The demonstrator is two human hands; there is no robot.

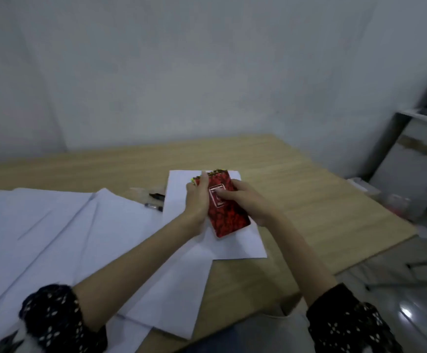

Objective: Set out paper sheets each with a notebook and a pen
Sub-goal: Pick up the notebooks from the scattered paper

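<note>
Notebook count: you have one red notebook point(226, 210) in view, patterned cover with a pale framed label, spiral binding at its far end.
Notebook place: it sits between your two hands over the separate paper sheet point(235, 240) at the table's middle; whether its near corner touches the sheet you cannot tell.
Left hand: your left hand point(196, 202) is curled along the notebook's left edge, fingers wrapped up to the binding.
Right hand: your right hand point(245, 200) clasps the right edge, with a fingertip lying across the label.
Paper count: one sheet lies alone under the notebook; to your left a spread of overlapping sheets point(54, 225) fans out, too merged to count exactly.
Pen count: two dark pens point(156, 201) lie in the gap between the fan and the single sheet, one behind the other.
Hard to make out: the whole view is soft with blur; the label's print is unreadable, and the pens are half covered by paper edges.
Cut off: your patterned dark sleeves point(54, 319) run out of the bottom edge.
Surroundings: wooden table point(309, 189) against a pale wall; a metal shelf point(416, 149) stands to your right, with blurred clutter at its foot.
In the way: your left forearm crosses the fan's right edge.
</note>
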